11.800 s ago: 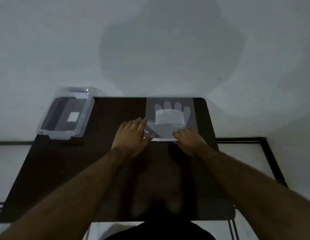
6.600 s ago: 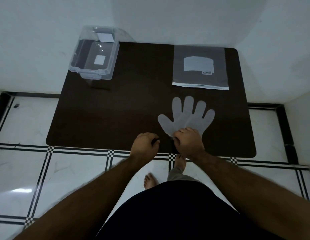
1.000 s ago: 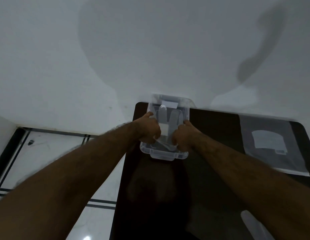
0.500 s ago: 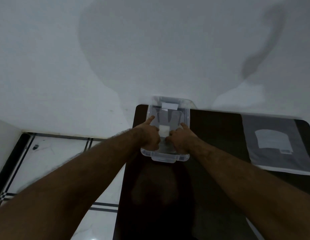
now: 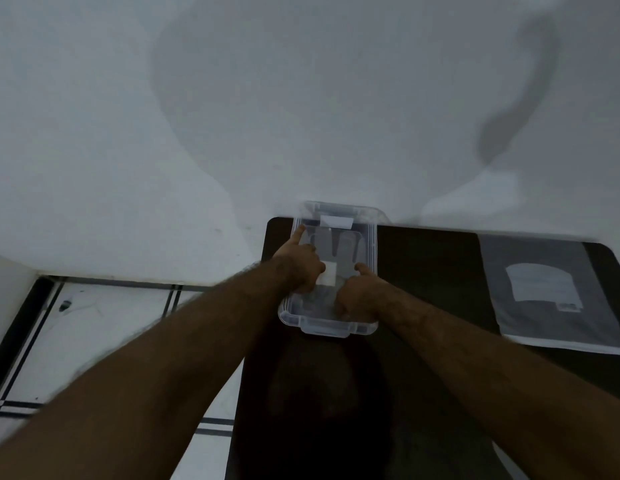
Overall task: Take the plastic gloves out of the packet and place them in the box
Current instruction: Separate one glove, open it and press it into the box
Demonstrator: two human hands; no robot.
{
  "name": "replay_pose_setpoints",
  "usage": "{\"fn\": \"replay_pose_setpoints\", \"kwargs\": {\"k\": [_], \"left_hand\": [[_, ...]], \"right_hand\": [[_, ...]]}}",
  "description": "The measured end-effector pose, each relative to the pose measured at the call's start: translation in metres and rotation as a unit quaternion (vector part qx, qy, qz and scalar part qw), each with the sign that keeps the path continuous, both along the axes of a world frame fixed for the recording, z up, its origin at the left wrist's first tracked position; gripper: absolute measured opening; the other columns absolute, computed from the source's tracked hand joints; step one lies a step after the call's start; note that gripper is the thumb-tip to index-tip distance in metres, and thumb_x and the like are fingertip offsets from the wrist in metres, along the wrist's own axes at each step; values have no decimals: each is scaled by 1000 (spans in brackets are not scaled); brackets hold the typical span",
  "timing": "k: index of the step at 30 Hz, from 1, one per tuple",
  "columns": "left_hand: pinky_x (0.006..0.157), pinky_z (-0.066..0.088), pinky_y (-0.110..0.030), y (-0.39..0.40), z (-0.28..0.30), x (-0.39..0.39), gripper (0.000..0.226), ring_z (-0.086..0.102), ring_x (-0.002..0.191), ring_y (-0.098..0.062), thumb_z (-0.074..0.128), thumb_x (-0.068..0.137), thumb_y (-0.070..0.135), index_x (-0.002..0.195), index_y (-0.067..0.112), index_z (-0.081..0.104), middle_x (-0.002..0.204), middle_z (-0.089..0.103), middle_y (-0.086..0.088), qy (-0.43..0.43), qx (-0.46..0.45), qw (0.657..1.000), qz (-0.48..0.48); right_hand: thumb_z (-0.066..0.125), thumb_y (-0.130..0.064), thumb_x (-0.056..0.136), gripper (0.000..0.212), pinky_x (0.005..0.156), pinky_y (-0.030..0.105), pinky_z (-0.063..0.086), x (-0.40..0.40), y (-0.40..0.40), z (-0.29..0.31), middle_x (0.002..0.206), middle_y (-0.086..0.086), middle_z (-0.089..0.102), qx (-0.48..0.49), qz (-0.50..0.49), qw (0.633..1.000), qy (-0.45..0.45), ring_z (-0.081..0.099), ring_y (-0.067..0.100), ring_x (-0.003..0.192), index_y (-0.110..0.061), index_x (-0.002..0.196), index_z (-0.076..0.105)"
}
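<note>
A clear plastic box [image 5: 327,329] stands at the far left corner of the dark table [image 5: 440,271]. A translucent plastic glove [image 5: 339,244] lies flat inside it, fingers pointing to the far end. Both my hands are down in the box on the glove's near part. My left hand [image 5: 299,265] has its index finger stretched along the left wall and the other fingers curled. My right hand [image 5: 358,296] is curled at the near right of the box, thumb out. The glove's cuff is hidden under them. The grey packet [image 5: 544,292] lies flat at the right.
A white wall rises right behind the box and the table's far edge. To the left of the table is white tiled floor [image 5: 104,323] with dark lines. My forearms cross the near part of the table.
Since a second ago the glove has gone from raised in both hands to flat on the box bottom. My right hand has slid toward the box's near end.
</note>
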State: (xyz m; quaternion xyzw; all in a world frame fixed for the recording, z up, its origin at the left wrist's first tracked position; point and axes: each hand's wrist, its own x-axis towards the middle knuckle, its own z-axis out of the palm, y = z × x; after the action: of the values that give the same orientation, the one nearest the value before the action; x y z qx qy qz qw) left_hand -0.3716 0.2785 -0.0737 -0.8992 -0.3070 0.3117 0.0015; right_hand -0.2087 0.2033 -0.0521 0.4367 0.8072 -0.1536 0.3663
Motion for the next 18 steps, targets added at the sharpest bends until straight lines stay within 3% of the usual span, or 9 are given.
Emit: {"fn": "replay_pose_setpoints", "kwargs": {"k": [4, 10, 15, 18], "left_hand": [[124, -9, -73, 4, -1, -3, 40, 45, 151, -27, 55, 104, 36, 142, 26, 63, 147, 66, -2, -15, 4, 1000, -6], [123, -13, -76, 1, 5, -5, 46, 33, 160, -28, 60, 103, 40, 148, 29, 59, 159, 57, -3, -2, 1, 1000, -19], [118, -20, -74, -4, 16, -10, 35, 44, 153, -27, 62, 99, 40, 132, 31, 70, 143, 70, 0, 6, 17, 998, -58], [114, -28, -69, -8, 25, -13, 40, 40, 156, -27, 49, 106, 51, 130, 30, 73, 139, 72, 2, 4, 18, 997, -69]], "right_hand": [[55, -40, 105, 34, 126, 59, 11, 0, 5, -4, 136, 3, 68, 28, 1, 999, 22, 56, 28, 136, -26, 134, 67], [59, -46, 103, 42, 128, 60, 7, -2, 6, -7, 146, 2, 62, 21, -29, 999, 23, 46, 29, 145, -27, 140, 63], [61, -48, 100, 41, 125, 59, 16, 3, 6, -4, 139, 2, 66, 78, -26, 996, 25, 53, 30, 138, -25, 133, 67], [59, -49, 101, 43, 125, 60, 13, 5, 9, -5, 144, 1, 63, 56, -44, 997, 21, 50, 29, 142, -27, 137, 64]]}}
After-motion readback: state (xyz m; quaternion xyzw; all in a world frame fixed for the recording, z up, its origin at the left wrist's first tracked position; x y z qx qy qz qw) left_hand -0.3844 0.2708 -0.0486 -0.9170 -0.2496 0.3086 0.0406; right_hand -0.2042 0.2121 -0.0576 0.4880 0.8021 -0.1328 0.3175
